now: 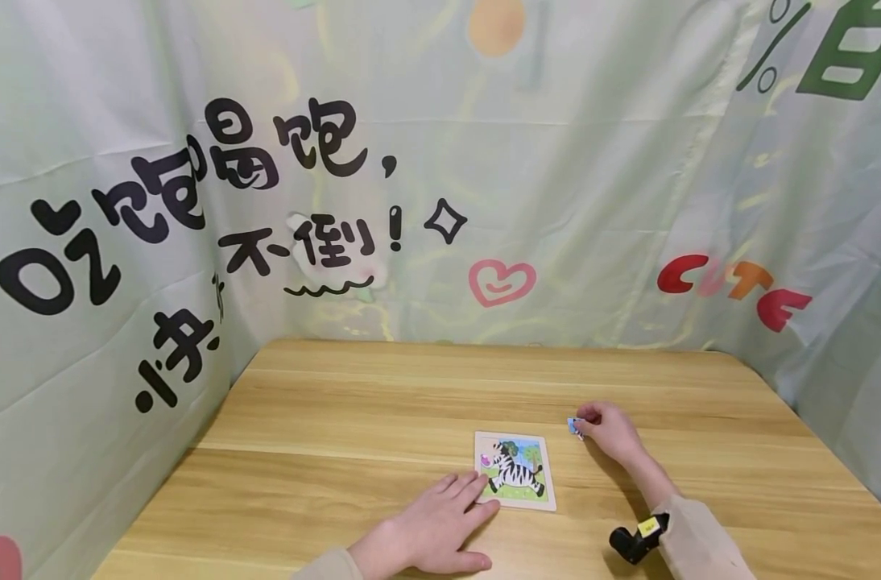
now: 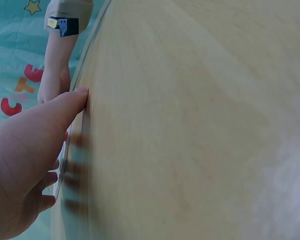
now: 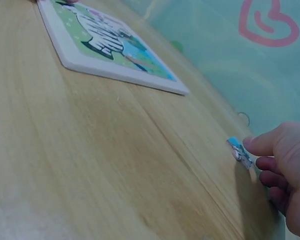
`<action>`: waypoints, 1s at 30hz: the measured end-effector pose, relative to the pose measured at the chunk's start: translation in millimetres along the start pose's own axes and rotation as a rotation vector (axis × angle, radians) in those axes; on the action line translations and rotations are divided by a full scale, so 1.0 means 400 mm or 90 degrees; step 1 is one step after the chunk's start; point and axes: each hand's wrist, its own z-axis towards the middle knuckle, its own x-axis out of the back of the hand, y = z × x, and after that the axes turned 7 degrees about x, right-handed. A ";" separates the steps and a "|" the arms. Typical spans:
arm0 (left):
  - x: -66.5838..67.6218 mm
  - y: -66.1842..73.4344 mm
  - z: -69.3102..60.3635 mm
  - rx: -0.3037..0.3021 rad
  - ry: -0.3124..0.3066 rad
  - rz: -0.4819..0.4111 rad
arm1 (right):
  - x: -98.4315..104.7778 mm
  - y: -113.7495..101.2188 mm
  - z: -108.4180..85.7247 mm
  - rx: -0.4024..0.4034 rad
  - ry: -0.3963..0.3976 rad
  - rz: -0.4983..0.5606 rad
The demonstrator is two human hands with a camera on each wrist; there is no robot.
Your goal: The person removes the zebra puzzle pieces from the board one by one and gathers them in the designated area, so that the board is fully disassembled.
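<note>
A square zebra picture puzzle (image 1: 514, 474) in a pale frame lies on the wooden table; its frame (image 3: 125, 77) also shows in the right wrist view. The left hand (image 1: 446, 524) is spread flat, its fingertips touching the puzzle's lower left edge; in the left wrist view this hand (image 2: 27, 155) has its fingers extended. To the right of the puzzle and a little behind it, the right hand (image 1: 610, 431) pinches a small blue and white piece (image 1: 574, 426) between thumb and fingers. The right wrist view shows the piece (image 3: 239, 152) at the thumb tip of that hand (image 3: 290, 170).
The wooden table (image 1: 324, 403) reaches back to a pale printed curtain (image 1: 411, 177), which also stands along both sides. A small black device with a yellow label (image 1: 638, 540) is strapped at the right wrist, below a beige sleeve (image 1: 701, 540).
</note>
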 end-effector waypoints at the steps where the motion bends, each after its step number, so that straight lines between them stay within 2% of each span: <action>1: 0.000 0.000 0.000 0.000 0.000 0.000 | 0.002 -0.002 -0.002 -0.006 0.000 0.003; 6: 0.001 -0.001 0.000 -0.001 -0.001 -0.002 | 0.010 -0.025 -0.012 -0.018 0.003 0.013; 12: 0.002 -0.002 -0.002 0.000 -0.003 -0.008 | -0.005 -0.078 -0.022 0.023 0.017 0.054; 17: 0.002 -0.003 0.000 0.000 -0.005 -0.014 | -0.035 -0.133 -0.027 0.072 0.008 0.074; 21: 0.002 -0.002 0.004 0.000 -0.001 -0.007 | -0.058 -0.172 -0.028 0.094 -0.020 0.092; 26: 0.003 -0.001 0.005 0.000 0.003 0.004 | -0.088 -0.207 -0.029 0.120 -0.079 0.133; 30: 0.005 -0.001 0.005 -0.001 0.001 0.004 | -0.111 -0.222 -0.030 0.118 -0.103 0.126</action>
